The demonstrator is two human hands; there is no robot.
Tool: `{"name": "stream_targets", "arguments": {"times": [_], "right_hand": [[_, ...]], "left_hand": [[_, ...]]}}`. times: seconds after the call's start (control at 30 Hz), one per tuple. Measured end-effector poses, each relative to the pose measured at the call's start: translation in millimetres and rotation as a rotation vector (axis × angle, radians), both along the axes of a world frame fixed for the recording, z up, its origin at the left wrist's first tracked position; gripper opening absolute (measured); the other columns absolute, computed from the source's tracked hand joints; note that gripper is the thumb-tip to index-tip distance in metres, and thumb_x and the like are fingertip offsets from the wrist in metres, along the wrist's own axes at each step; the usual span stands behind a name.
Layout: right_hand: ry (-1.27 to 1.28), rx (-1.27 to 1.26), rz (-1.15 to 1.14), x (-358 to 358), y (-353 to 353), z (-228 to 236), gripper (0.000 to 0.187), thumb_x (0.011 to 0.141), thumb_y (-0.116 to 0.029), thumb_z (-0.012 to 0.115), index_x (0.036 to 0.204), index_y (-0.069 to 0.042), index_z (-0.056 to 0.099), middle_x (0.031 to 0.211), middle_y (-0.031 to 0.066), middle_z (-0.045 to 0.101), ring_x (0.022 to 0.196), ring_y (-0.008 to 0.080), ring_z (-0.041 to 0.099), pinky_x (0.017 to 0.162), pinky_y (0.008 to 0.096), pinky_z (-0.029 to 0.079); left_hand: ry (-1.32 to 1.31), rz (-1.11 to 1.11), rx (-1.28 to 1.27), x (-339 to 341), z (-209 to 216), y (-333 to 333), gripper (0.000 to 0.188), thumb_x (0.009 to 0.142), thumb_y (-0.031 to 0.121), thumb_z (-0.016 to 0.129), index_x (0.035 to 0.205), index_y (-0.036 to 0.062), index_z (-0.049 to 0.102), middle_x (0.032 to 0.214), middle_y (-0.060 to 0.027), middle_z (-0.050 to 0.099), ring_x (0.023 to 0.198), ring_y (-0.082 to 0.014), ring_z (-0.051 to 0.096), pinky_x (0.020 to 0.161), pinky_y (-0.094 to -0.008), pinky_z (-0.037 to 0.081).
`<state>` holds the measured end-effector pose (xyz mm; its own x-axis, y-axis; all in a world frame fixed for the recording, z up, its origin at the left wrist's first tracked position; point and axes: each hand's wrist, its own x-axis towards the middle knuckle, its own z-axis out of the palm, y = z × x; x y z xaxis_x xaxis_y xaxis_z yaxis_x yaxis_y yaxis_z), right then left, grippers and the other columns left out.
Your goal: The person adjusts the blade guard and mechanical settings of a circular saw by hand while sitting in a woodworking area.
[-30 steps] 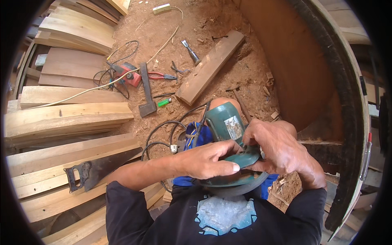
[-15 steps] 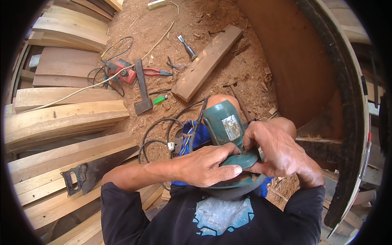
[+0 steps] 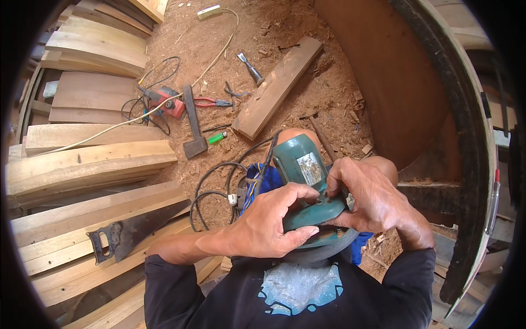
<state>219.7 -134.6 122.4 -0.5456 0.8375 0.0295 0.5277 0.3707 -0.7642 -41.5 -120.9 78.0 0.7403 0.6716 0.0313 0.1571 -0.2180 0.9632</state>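
Observation:
A corded green power tool (image 3: 301, 152) with a worn label lies across my lap, its rounded end toward my chest. At that end is a broad grey disc-like rim (image 3: 329, 251); I cannot tell the tool's exact kind. My left hand (image 3: 271, 219) curves around the left side of the rounded end, fingers above and thumb below, thumb and forefinger spread apart. My right hand (image 3: 370, 197) pinches the right side, its fingertips bent onto the top and its thumb against the edge. Whether a small part sits under the right fingertips is hidden.
Shavings cover the ground, where a hammer-like tool (image 3: 194, 126), red-handled pliers (image 3: 211, 102), a green lighter (image 3: 217, 137), a chisel (image 3: 250, 69), a red power tool (image 3: 167, 102) and a wooden beam (image 3: 279, 88) lie. A handsaw (image 3: 126, 236) rests on stacked planks at left. A curved brown panel (image 3: 394, 82) stands at right.
My left hand has shifted left and lifted slightly, its thumb and forefinger now further apart. The right hand stays nearly in place on the power tool.

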Motion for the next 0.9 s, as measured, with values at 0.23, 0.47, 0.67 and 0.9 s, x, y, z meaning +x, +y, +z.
{"name": "stream_targets", "arguments": {"times": [0.23,0.47,0.67,0.9], "right_hand": [[0.011,0.001,0.018,1,1,0,0.054,0.076,-0.019,0.096,0.107,-0.007,0.053,0.090,0.0144,0.062,0.085,0.0399,0.065,0.072,0.0485,0.050],[0.019,-0.005,0.027,1,1,-1,0.053,0.077,-0.018,0.095,0.108,-0.008,0.053,0.091,0.0143,0.062,0.086,0.0401,0.066,0.072,0.0487,0.050],[0.027,-0.011,0.014,1,0,-3,0.053,0.076,-0.019,0.095,0.108,-0.008,0.053,0.092,0.0139,0.062,0.087,0.0394,0.066,0.073,0.0482,0.051],[-0.003,-0.012,0.055,-2,7,6,0.049,0.081,-0.019,0.092,0.110,-0.008,0.054,0.092,0.0138,0.062,0.091,0.0399,0.065,0.076,0.0496,0.051]], "left_hand": [[-0.076,-0.073,0.098,3,-7,7,0.048,0.086,0.016,0.082,0.126,-0.0023,0.064,0.114,-0.0175,0.070,0.101,-0.0327,0.072,0.090,-0.0403,0.057],[-0.103,-0.121,0.091,4,-9,9,0.046,0.087,0.015,0.081,0.124,-0.0013,0.060,0.112,-0.0179,0.065,0.103,-0.0360,0.068,0.091,-0.0427,0.055],[-0.066,-0.103,0.069,5,-4,6,0.046,0.089,0.016,0.082,0.125,0.0005,0.058,0.111,-0.0191,0.064,0.103,-0.0405,0.068,0.090,-0.0454,0.056],[-0.090,-0.092,0.118,3,-10,8,0.049,0.091,0.018,0.082,0.129,0.0001,0.058,0.114,-0.0190,0.065,0.106,-0.0377,0.070,0.091,-0.0442,0.056]]}}
